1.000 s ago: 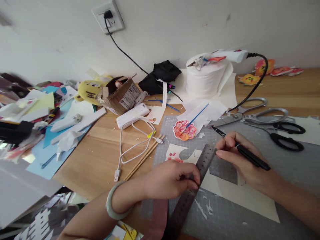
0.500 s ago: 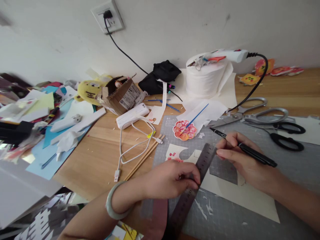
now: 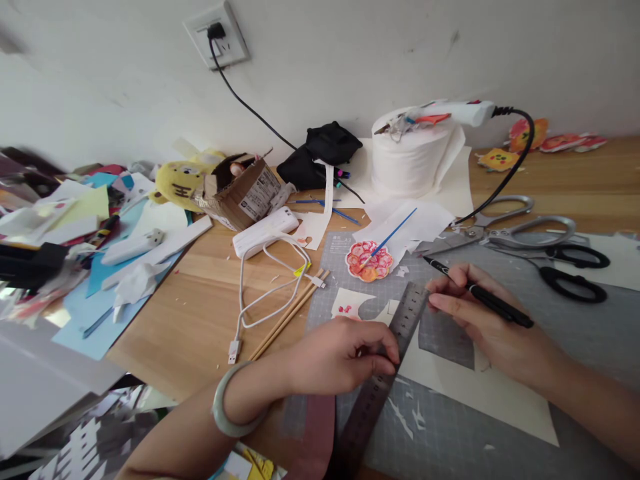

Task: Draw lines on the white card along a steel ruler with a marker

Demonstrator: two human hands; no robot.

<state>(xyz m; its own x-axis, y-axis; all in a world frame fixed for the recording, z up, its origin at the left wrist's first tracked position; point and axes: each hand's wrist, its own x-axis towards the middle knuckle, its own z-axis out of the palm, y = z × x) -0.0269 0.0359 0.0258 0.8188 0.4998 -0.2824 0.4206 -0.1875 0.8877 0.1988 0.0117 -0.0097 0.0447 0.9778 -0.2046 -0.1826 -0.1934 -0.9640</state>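
My left hand [image 3: 350,353], with a pale bangle [image 3: 223,407] on its wrist, grips the edge of a metal ruler [image 3: 373,393] between thumb and curled fingers. The ruler slants across a cut cream paper sheet [image 3: 480,387] on the grey cutting mat [image 3: 440,440]. A black pen [image 3: 493,303] is held in my right hand [image 3: 485,327], its tip pointing up and left, off the paper. My right fingertips are close to the ruler's far end; whether they touch it I cannot tell. Beyond the ruler lies a red and orange paper flower [image 3: 369,261] with a thin blue stick across it.
Metal scissors [image 3: 530,232] and black-handled scissors [image 3: 575,285] lie at the right. A white paper roll [image 3: 407,160] stands by the wall. A white power bank [image 3: 265,232], looped cable [image 3: 243,287] and wooden chopsticks [image 3: 285,320] lie left of the mat. Paper scraps crowd the far left.
The ruler's far end has shifted slightly up and left, and the ruler now lies flatter to view. My right hand with the pen has moved slightly left. My left hand keeps its grip.
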